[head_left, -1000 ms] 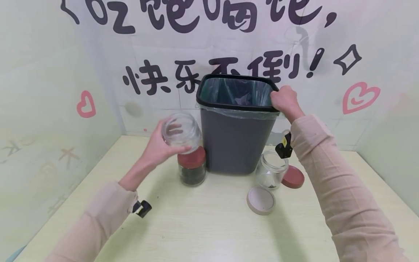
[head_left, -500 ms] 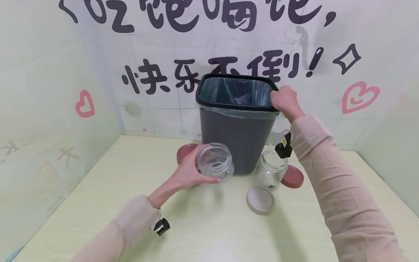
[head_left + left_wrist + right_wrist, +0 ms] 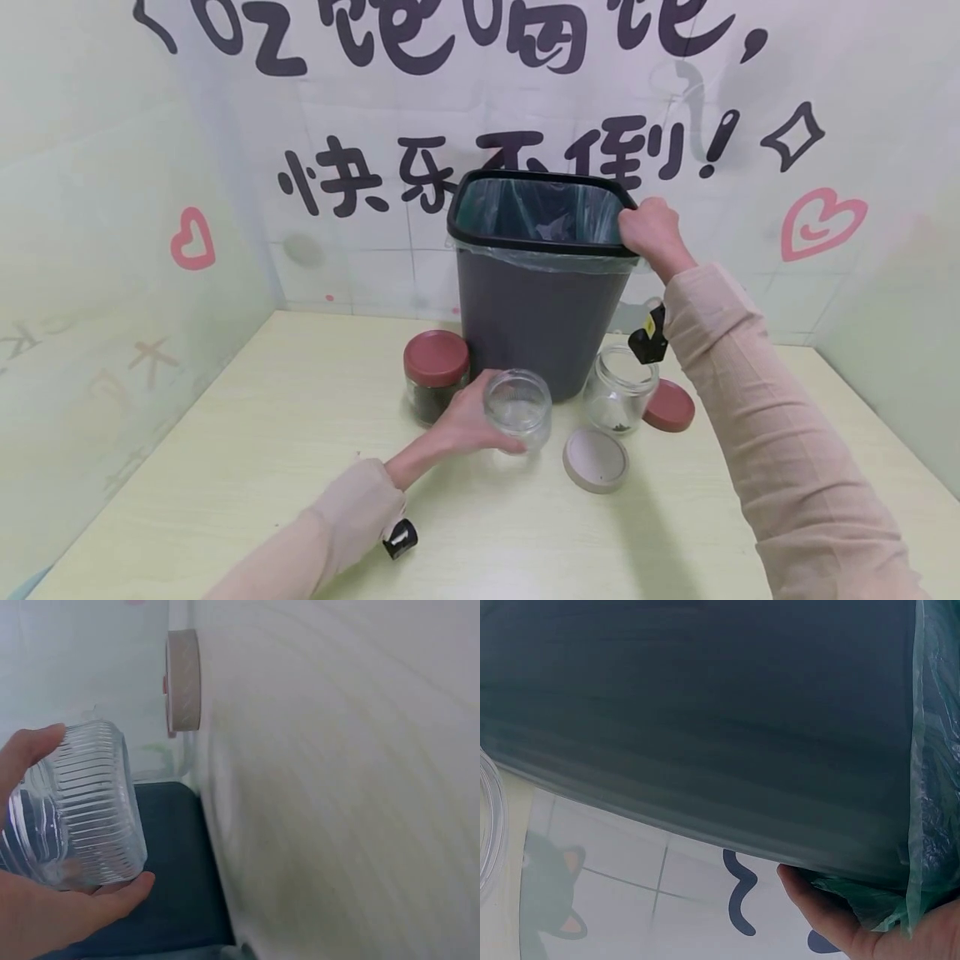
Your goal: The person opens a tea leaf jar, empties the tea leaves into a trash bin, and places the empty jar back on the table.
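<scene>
My left hand [image 3: 468, 417] grips a clear glass jar [image 3: 519, 404] by its side, in front of the trash can and low over the table. Ribbed walls show on this lidless jar [image 3: 94, 802] in the left wrist view, with the thumb and fingers around it. My right hand [image 3: 652, 233] holds the black rim of the grey trash can [image 3: 540, 317] at its right corner. A green plastic liner [image 3: 930, 765] hangs over that rim, and the fingers are partly hidden there. Just left of the can stands a jar with a red lid [image 3: 437, 358] and dark contents.
Right of the can stands an open glass jar [image 3: 621, 392] with a few dark bits at its bottom. A red lid [image 3: 670, 406] lies beside it and a beige lid [image 3: 596, 460] in front. Printed wall sheets enclose the table [image 3: 480, 533].
My left hand has carried the glass jar right and down, from over the red-lidded jar to low in front of the can. The right hand has kept its hold on the rim.
</scene>
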A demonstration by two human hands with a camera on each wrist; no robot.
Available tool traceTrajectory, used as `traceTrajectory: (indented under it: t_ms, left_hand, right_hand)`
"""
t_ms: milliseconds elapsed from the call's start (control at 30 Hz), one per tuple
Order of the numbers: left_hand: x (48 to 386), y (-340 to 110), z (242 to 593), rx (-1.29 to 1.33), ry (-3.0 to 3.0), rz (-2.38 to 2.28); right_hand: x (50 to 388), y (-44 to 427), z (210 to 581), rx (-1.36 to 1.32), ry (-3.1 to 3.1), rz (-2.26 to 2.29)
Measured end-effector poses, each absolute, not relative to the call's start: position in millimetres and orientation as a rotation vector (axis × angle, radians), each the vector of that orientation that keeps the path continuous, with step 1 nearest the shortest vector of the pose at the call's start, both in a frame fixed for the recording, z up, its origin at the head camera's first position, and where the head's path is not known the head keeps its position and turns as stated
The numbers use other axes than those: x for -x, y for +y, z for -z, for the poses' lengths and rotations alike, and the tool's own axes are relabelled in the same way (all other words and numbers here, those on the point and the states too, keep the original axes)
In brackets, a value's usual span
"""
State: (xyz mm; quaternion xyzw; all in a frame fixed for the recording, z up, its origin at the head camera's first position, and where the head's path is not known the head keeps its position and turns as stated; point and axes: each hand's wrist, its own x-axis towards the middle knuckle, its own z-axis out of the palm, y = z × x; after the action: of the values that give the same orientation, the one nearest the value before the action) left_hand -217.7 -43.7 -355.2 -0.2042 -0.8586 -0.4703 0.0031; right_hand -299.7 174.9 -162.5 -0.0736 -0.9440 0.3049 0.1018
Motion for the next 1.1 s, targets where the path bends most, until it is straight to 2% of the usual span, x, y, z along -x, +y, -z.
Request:
traceTrajectory:
  t_ms: [300, 800, 1100]
  left_hand:
    - [222, -33, 373, 0.612, -2.835, 1.294]
    - [225, -13, 375, 0.579, -2.872, 1.27]
    - [225, 6, 377, 0.464, -2.92, 1.31]
  right_hand:
    - [299, 174, 163, 0.22, -2.788, -0.925]
    - [299, 173, 161, 0.225, -2.804, -0.907]
    - [300, 175, 162, 0.222, -2.803, -0.893]
